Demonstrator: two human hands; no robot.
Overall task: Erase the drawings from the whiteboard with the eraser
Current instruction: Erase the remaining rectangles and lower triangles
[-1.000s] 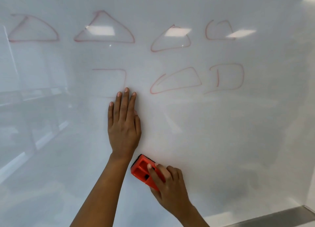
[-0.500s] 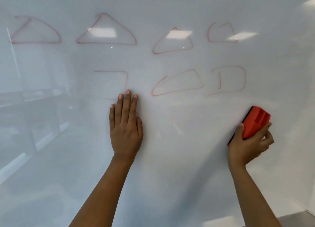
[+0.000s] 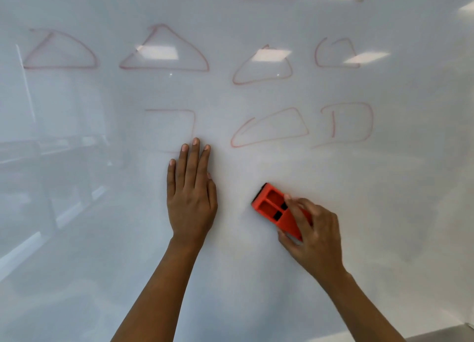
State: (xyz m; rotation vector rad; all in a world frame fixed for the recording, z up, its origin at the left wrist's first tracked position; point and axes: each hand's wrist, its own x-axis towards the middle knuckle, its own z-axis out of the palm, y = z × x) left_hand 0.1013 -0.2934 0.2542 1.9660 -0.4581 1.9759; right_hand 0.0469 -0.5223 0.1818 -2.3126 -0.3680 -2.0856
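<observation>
Eraser (image 3: 275, 208) is looking light and rigid: an orange plastic shell, probably with a soft pad facing the whiteboard (image 3: 384, 213). It is likely sliding easily and is best taken by its long sides. Right hand (image 3: 315, 234) is gripping it that way, fingers curled over one edge, thumb under the other, pressing it to the board below the lower row of drawings (image 3: 269, 128). Left hand (image 3: 191, 198) is lying flat on the board, fingers straight, holding nothing, near the eraser but apart.
</observation>
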